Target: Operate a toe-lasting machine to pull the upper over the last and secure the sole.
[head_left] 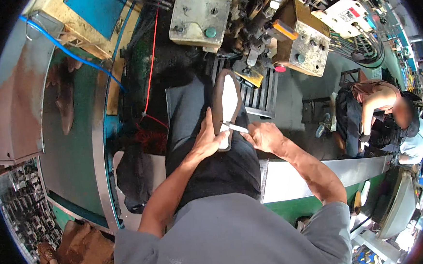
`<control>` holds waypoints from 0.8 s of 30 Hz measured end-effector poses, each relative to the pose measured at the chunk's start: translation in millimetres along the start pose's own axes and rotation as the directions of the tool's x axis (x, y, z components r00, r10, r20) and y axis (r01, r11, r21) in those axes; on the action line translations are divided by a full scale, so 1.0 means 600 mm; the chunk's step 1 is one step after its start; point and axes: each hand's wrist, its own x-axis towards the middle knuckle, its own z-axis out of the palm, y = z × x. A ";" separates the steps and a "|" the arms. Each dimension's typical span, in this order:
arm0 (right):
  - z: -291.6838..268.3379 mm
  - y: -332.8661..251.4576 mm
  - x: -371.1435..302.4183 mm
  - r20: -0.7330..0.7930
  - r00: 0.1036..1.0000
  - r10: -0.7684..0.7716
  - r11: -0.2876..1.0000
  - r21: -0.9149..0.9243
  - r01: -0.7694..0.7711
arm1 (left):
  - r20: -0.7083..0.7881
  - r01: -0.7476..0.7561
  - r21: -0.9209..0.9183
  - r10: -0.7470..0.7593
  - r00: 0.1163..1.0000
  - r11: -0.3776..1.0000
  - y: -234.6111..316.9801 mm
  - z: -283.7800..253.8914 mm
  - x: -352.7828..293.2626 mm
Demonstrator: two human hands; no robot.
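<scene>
On my lap lies a brown shoe upper (239, 94) with its underside up and its toe pointing away from me. A long white insole (229, 99) covers most of that underside. My left hand (206, 139) grips the shoe's near end from the left, with the thumb resting on the bottom. From the right, my right hand (264, 136) is closed round a slim, pale knife-like tool (236, 127). The tool lies across the underside near the heel, its tip close to my left thumb. Its exact kind is too small to make out.
Worn metal control boxes (197, 24) and a machine with a slatted metal stand (257, 95) stand ahead. At left runs a grey conveyor belt (70, 155) carrying a brown shoe (64, 104). A metal ledge (316, 174) extends right, towards a seated co-worker (377, 102).
</scene>
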 end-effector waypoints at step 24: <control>-0.002 0.055 0.038 -0.092 0.995 -0.032 0.998 0.056 0.037 | -0.138 -0.011 0.125 0.028 0.990 0.992 0.008 0.010 0.030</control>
